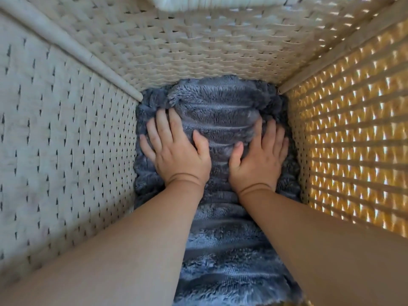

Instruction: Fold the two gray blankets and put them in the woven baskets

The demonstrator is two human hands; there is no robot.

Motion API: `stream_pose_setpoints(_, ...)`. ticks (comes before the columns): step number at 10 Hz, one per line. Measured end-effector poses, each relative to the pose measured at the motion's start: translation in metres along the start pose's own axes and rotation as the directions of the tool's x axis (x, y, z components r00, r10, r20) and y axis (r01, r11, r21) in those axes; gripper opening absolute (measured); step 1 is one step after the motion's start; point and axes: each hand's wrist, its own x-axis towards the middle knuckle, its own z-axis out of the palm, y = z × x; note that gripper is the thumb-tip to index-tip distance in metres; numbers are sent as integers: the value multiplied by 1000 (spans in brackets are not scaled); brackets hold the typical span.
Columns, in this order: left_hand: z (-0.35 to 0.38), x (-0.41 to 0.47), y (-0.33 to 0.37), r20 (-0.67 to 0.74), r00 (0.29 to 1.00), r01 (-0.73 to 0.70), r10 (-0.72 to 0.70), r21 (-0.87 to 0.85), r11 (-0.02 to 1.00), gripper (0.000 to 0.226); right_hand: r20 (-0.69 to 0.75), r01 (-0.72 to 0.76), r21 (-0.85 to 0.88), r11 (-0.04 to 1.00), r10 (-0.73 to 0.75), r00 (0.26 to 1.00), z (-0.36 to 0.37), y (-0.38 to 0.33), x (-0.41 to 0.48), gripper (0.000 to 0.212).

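Since the camera looks straight down into the tall pale woven basket [66,151], near is 6 o'clock and far is 12.

Plush gray ribbed fleece blanket [220,250] covers the basket floor from 6 o'clock up to the far wall, bunched at the 11 and 1 o'clock corners.

Handling call: soft, light, no stiffness. It should compress easily and probably springs back. The pile looks slick, so flat palms may slide over it rather than drag it. Best hold is a thick folded edge or a full handful, not the surface nap. Nothing fragile.

Left hand [176,151], centre-left: palm down, fingers spread and nearly straight, pressing on the blanket, tips sunk at a fold toward 11 o'clock. Grasps nothing.

Right hand [258,160], just beside it at centre-right: palm flat, fingers straight and together, pointing to 1 o'clock, outer edge near the right wall. Pressing only, no grasp. The thumbs are near each other but apart.

Right wall at 3 o'clock glows orange, light coming through the weave. At 12 o'clock, past the rim, something white; can't tell what.
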Motion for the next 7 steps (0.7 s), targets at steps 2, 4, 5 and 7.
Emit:
stream_pose_setpoints(2,-41,-3,9,125,991,51,-53,25,998,65,156,-31,-101,994,46,987,-39,-5,-5,69)
stream_pose_setpoints(4,-165,-20,32,514,838,226,-184,-20,974,63,382,-238,-106,965,261,887,-160,-37,-54,61)
stream_pose_setpoints(5,-264,-51,42,606,787,219,-116,-98,971,62,629,-354,-37,934,297,718,-252,-57,-110,31)
stream_pose_setpoints(7,-525,-67,70,589,808,382,24,-554,740,31,622,-636,591,496,221,751,-503,-90,-193,23)
